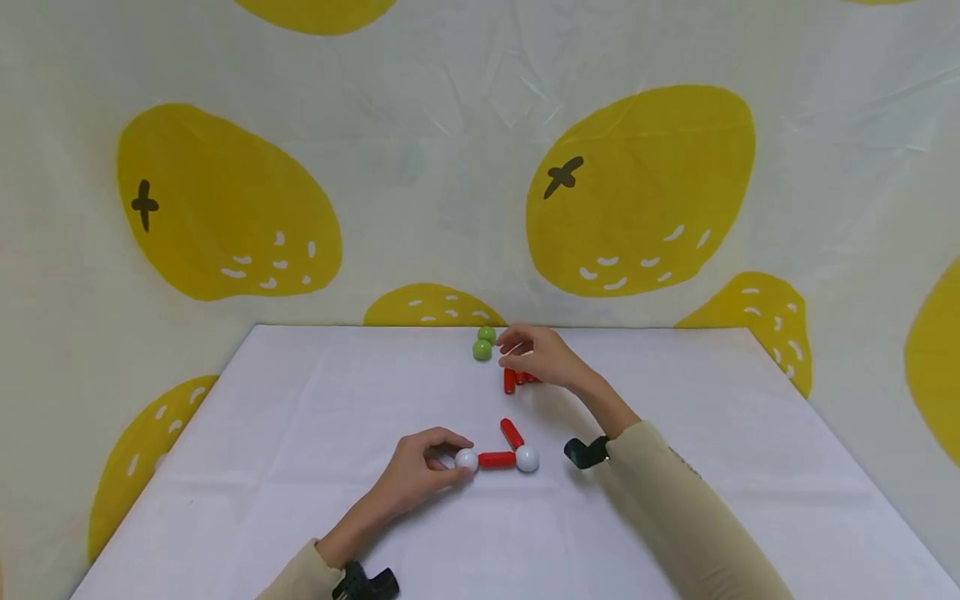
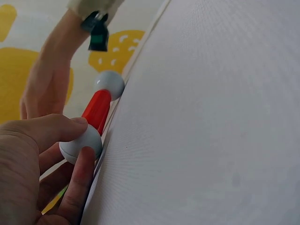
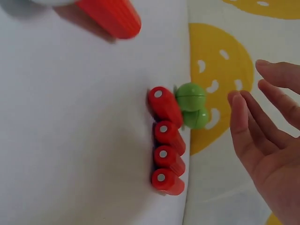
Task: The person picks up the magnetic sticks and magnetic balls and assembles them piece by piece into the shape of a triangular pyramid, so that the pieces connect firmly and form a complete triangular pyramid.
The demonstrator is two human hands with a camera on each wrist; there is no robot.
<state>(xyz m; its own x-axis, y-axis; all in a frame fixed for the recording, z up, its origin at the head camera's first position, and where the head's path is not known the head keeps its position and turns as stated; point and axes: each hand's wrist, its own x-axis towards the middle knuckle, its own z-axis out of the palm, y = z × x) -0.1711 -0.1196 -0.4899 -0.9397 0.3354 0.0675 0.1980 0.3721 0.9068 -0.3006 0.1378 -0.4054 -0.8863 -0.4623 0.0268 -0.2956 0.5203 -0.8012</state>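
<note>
My left hand (image 1: 416, 467) pinches a white ball (image 1: 467, 461) between thumb and fingers; the left wrist view shows the thumb (image 2: 70, 127) against it. A red magnetic rod (image 1: 497, 460) joins that ball to a second white ball (image 1: 527, 458), from which another red rod (image 1: 512, 432) points away toward the back. Farther back, my right hand (image 1: 542, 354) hovers with loosely bent fingers and nothing between them. Below it several red rods (image 3: 165, 105) lie side by side, silver discs on their ends, partly hidden by the hand in the head view.
Two green balls (image 1: 482, 350) sit just left of the right hand, close to the table's far edge. White cloth covers the table (image 1: 300, 400). Behind it hangs a curtain (image 1: 435, 167) printed with yellow fruit. Each wrist wears a dark camera mount (image 1: 587, 452).
</note>
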